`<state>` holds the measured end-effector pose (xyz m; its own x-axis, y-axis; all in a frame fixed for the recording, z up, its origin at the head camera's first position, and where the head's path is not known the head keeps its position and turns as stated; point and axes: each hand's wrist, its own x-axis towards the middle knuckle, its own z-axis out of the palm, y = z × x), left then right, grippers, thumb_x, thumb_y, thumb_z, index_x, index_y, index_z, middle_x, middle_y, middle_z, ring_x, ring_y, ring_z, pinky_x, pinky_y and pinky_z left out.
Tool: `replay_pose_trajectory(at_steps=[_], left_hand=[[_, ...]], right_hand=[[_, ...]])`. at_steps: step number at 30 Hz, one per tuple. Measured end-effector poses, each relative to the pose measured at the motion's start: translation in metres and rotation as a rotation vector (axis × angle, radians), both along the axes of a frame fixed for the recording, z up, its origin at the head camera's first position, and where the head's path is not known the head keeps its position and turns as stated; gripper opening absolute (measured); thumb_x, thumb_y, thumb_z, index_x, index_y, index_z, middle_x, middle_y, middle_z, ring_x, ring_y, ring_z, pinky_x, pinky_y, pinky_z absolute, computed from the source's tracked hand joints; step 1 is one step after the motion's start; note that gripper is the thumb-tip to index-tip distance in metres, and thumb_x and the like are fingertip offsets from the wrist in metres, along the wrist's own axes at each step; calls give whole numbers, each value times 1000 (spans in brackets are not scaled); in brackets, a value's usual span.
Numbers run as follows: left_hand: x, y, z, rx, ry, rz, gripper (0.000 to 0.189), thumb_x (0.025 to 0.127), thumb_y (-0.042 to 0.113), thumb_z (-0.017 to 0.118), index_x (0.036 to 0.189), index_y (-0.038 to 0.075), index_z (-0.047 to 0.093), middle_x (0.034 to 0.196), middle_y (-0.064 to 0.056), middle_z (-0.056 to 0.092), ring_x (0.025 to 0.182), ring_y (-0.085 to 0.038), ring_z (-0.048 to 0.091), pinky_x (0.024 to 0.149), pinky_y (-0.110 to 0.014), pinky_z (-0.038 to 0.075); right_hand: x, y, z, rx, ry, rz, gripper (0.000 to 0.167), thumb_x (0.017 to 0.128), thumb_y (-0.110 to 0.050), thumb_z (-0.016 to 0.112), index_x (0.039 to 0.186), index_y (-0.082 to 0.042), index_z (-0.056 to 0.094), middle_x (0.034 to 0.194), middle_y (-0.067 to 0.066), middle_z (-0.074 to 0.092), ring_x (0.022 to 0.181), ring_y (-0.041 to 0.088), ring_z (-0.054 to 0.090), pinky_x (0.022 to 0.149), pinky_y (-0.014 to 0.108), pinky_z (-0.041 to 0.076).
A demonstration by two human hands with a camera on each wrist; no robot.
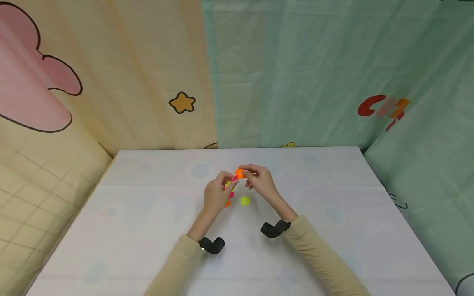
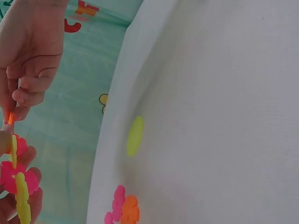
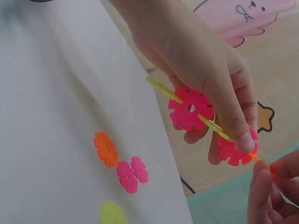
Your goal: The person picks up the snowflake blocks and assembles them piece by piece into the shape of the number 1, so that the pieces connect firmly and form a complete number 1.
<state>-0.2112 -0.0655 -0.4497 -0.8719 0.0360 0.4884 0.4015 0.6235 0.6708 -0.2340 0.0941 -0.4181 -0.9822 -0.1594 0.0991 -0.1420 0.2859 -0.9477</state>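
My left hand grips a short chain of notched plastic flower discs, pink and yellow ones slotted into each other at right angles. At the chain's far end, an orange disc is pinched between thumb and fingers of my right hand. In the right wrist view this orange disc shows edge-on, touching the chain's last pink disc; how deep it sits in the slot is hidden by the fingers. Both hands are raised above the table, almost touching.
On the white-covered table below the hands lie a loose yellow disc, an orange disc and two pink discs close together. Patterned curtains hang behind the table and at both sides.
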Motion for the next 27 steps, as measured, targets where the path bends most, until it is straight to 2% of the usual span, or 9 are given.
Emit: replay_pose_trajectory(at_steps=[2,4,9,12,17,24,27], left_hand=[[0,-1,0,-11,5,-6,26,83,24,75,100,9,63,83,-7,75,55,-15,61,50,-16,40],[0,-2,1,-27,7,-9,28,83,28,75,100,10,63,76,-5,73,50,-12,55,48,-17,38],[0,-5,1,-78,9,-2,33,80,36,77,99,12,64,65,-2,66,48,-7,45,47,-18,37],[0,-5,1,-107,18,2,34,80,35,77,103,13,66,67,-2,69,44,-7,44,44,-18,35],[-2,-5,1,-136,68,28,34,82,29,77,109,11,66,80,-6,75,40,-7,47,41,-16,33],[0,-9,1,-148,108,39,28,83,25,75,106,11,68,84,-9,75,39,4,23,40,-17,26],[-1,-12,1,-140,93,49,27,84,25,75,105,11,68,83,-10,74,39,3,24,40,-17,27]], right_hand=[[0,0,0,-2,-6,-14,27,95,-10,56,119,-5,66,88,22,64,57,23,59,56,20,51],[1,0,0,-13,-13,-30,30,93,-9,57,122,-5,63,84,20,64,56,24,58,55,21,51],[4,-1,-1,-30,-37,-43,36,92,-9,57,128,-6,55,83,23,64,66,46,58,55,22,50],[5,-2,-2,-26,-40,-42,34,93,-10,56,127,-7,55,86,27,63,72,52,57,54,21,48],[4,-1,-3,-18,-35,-37,30,93,-12,58,123,-7,59,91,27,67,72,53,57,53,22,47],[5,1,-5,-3,-20,-28,26,95,-15,58,119,-6,61,93,26,68,69,51,58,52,22,47],[6,4,-8,19,-15,-23,27,94,-14,58,119,-3,61,95,27,67,69,50,58,51,20,45]])
